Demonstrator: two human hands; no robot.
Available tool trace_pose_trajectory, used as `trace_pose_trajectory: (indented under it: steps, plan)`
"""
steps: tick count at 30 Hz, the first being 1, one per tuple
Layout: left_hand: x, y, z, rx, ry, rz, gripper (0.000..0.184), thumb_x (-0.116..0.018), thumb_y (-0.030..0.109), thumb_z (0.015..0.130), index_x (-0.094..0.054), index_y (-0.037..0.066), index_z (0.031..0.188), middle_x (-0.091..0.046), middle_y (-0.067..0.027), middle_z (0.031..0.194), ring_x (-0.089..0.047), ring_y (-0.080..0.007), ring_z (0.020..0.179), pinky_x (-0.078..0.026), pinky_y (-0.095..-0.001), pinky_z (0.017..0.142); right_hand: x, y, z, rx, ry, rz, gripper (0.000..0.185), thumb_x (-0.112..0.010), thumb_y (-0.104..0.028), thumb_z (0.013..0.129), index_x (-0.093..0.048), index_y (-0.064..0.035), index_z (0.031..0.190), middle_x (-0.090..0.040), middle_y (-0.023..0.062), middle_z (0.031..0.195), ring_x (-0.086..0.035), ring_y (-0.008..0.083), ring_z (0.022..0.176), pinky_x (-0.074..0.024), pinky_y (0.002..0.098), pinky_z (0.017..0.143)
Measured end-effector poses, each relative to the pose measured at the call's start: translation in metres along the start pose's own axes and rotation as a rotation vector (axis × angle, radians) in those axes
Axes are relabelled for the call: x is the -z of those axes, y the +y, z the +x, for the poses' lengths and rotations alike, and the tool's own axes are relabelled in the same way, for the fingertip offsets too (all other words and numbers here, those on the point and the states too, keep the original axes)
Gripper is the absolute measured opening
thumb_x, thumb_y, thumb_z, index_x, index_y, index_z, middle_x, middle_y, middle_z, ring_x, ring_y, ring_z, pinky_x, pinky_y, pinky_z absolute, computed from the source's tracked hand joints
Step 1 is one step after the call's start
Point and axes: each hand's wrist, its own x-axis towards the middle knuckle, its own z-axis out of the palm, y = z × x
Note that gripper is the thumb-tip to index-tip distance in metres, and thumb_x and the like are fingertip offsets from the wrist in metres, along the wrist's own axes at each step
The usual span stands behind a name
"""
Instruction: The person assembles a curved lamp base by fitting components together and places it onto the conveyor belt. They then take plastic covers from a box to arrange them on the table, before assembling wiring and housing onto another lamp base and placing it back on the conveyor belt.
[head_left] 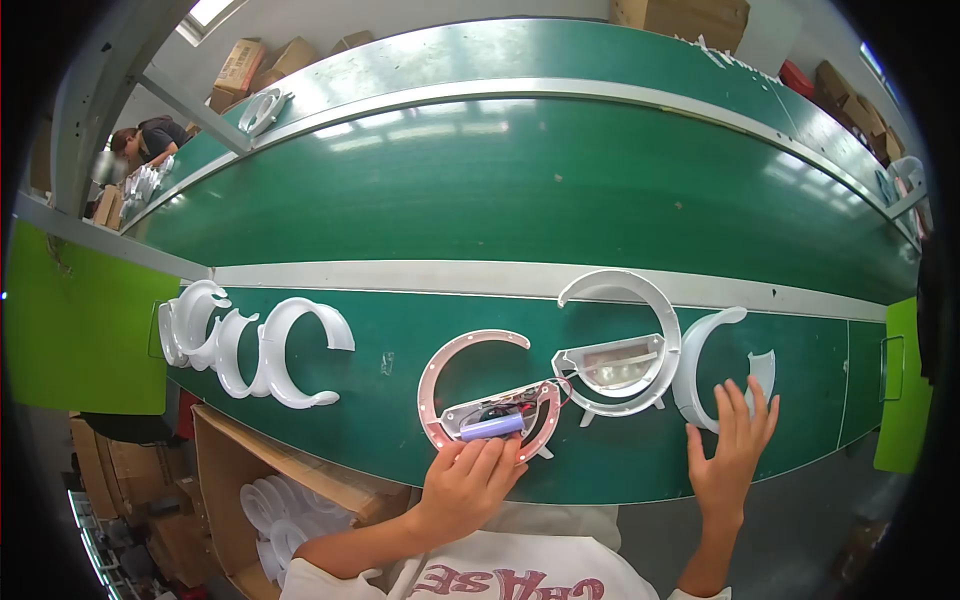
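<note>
My left hand (474, 478) is closed on the lower edge of a C-shaped lamp housing (430, 385) lined with a pinkish strip. In its base compartment lie dark and red wires and a purple cylindrical battery (491, 428). Wires run from it to a second white C-shaped housing (668, 300), which has a cloudy panel in its base. My right hand (735, 440), fingers spread, is at a white curved cover (692, 372) on the right. Whether its fingertips touch the cover, I cannot tell.
Several white C-shaped covers (285, 345) stand on the left of the green bench (385, 430). A cardboard box (225, 500) below holds more translucent rings. Green panels (90, 320) flank the bench. Another person (155, 142) is at the far left.
</note>
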Motion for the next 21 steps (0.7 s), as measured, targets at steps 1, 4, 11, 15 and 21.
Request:
trace_pose_trajectory:
  steps: [1,4,11,15,21]
  plan:
    - [0.002,0.001,0.0,0.023,-0.008,-0.03,0.038,-0.076,0.022,0.079,-0.066,0.002,0.109,-0.062,-0.0068,0.095,-0.06,-0.0207,0.083,-0.044,-0.0352,0.068,-0.012,0.016,-0.008,0.03,-0.03,0.036,0.034,-0.064,0.003,0.074,-0.062,-0.0042,0.107,-0.061,0.011,0.112,-0.061,0.0294,0.103,-0.0254,0.0631,0.111]
    - [0.011,0.001,-0.004,0.041,0.025,-0.183,0.043,-0.08,0.017,0.075,-0.065,0.001,0.113,-0.063,-0.0104,0.103,-0.062,-0.0269,0.091,-0.048,-0.0388,0.075,-0.012,0.024,-0.015,0.042,-0.004,0.086,0.025,-0.061,0.005,0.071,-0.059,-0.0062,0.093,-0.061,0.0055,0.09,-0.062,0.027,0.101,-0.0218,0.0687,0.113]
    - [0.042,-0.009,0.002,0.163,0.064,-0.822,0.062,-0.077,0.012,0.079,-0.049,-0.003,0.133,-0.064,-0.0146,0.11,-0.063,-0.0301,0.099,-0.051,-0.0427,0.079,0.023,-0.047,-0.016,0.232,0.108,0.108,0.017,-0.064,-0.005,0.078,-0.069,-0.0144,0.091,-0.065,-0.0037,0.091,-0.063,0.0151,0.098,-0.0216,0.0712,0.107]
    - [0.06,-0.013,0.004,0.345,0.001,-0.996,0.075,-0.071,0.008,0.083,-0.03,-0.004,0.145,-0.057,-0.017,0.124,-0.06,-0.0288,0.105,-0.051,-0.0386,0.084,0.012,-0.096,-0.025,0.557,0.102,0.173,0.017,-0.063,-0.015,0.082,-0.073,-0.0208,0.095,-0.066,-0.0038,0.095,-0.059,0.0102,0.109,-0.0283,0.0627,0.104]
    - [0.084,-0.045,-0.02,0.681,-0.133,-1.055,0.045,-0.053,0.004,0.093,-0.046,-0.006,0.136,-0.055,-0.014,0.123,-0.06,-0.022,0.096,-0.049,-0.0322,0.079,-0.012,-0.122,-0.046,0.483,0.381,0.48,0.025,-0.061,-0.022,0.083,-0.075,-0.0283,0.103,-0.06,-0.0042,0.103,-0.048,0.0112,0.114,-0.0383,0.0398,0.097]
